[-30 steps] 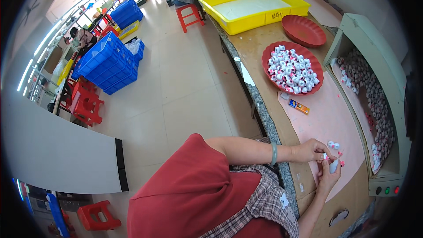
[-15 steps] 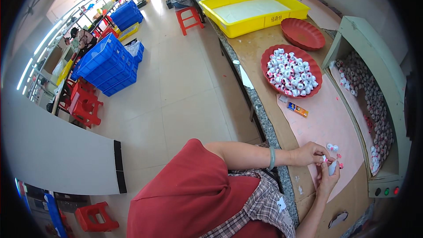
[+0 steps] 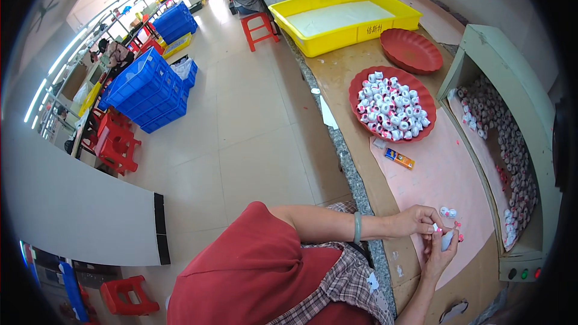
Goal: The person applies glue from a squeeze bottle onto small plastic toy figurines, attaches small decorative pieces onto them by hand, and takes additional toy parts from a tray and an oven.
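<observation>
My left hand (image 3: 414, 221), with a pale green bangle (image 3: 357, 227) on its wrist, is closed in a pinch on a small white-and-pink piece (image 3: 437, 228). Close against it, my right hand (image 3: 441, 257) has its fingers bent around a white piece (image 3: 447, 240), too small to name. The fingertips of both hands meet over a pink sheet (image 3: 430, 174) on the bench. Just beyond them lie a pair of white rounded pieces (image 3: 448, 212) and several tiny pink bits (image 3: 460, 238).
A red scalloped bowl (image 3: 356, 108) heaped with white-and-pink pieces stands farther off, beside another red bowl (image 3: 411, 51) and a yellow tray (image 3: 343, 41). An orange-and-blue small box (image 3: 399, 159) lies nearby. On the right, a green-grey cabinet (image 3: 512, 72) holds many similar pieces. Blue crates (image 3: 147, 90) stand left.
The view has shifted slightly, so the bench things sit a little lower and farther left. Both hands stay together over the pink sheet, still holding the small pieces.
</observation>
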`<state>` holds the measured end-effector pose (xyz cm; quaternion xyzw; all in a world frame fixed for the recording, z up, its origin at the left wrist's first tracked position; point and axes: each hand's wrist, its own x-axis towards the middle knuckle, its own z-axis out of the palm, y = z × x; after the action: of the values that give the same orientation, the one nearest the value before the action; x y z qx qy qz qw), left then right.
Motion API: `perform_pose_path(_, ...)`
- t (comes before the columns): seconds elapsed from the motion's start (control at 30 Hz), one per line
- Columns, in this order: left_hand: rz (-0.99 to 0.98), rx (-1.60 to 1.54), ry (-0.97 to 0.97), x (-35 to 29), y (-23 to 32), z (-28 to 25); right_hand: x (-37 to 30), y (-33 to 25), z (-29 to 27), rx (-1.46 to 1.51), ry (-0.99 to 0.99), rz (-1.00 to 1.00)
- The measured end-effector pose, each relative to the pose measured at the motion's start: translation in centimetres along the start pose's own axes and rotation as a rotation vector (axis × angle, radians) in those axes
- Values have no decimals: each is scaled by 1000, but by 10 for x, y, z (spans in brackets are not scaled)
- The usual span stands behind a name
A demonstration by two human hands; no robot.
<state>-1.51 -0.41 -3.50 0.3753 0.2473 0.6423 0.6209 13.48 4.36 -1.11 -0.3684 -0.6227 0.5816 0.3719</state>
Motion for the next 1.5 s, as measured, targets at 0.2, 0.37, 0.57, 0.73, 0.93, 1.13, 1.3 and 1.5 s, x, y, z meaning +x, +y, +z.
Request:
perform_pose_path(0.2, -29, -87, -18, 3, 1, -5, -1, -5, 13, 61, 37, -36)
perform_pose_path(0.37, -49, -123, -15, 1, 2, -5, -2, -4, 18, 59, 76, -37)
perform_pose_path(0.57, -52, -129, -29, 1, 2, -5, -3, -1, 18, 57, 96, -53)
perform_pose_path(0.73, -66, -132, -35, 2, 2, -6, -5, -1, 15, 64, 80, -36)
perform_pose_path(0.93, -78, -121, -34, 2, 1, -6, -5, -5, 19, 68, 89, -47)
perform_pose_path(1.13, -76, -124, -33, 2, 3, -6, -4, -4, 18, 66, 81, -49)
perform_pose_path(1.3, -71, -134, -30, 1, 4, -4, -5, -5, 17, 65, 76, -51)
perform_pose_path(1.5, -77, -134, -21, 1, 6, -3, -5, -5, 17, 58, 83, -62)
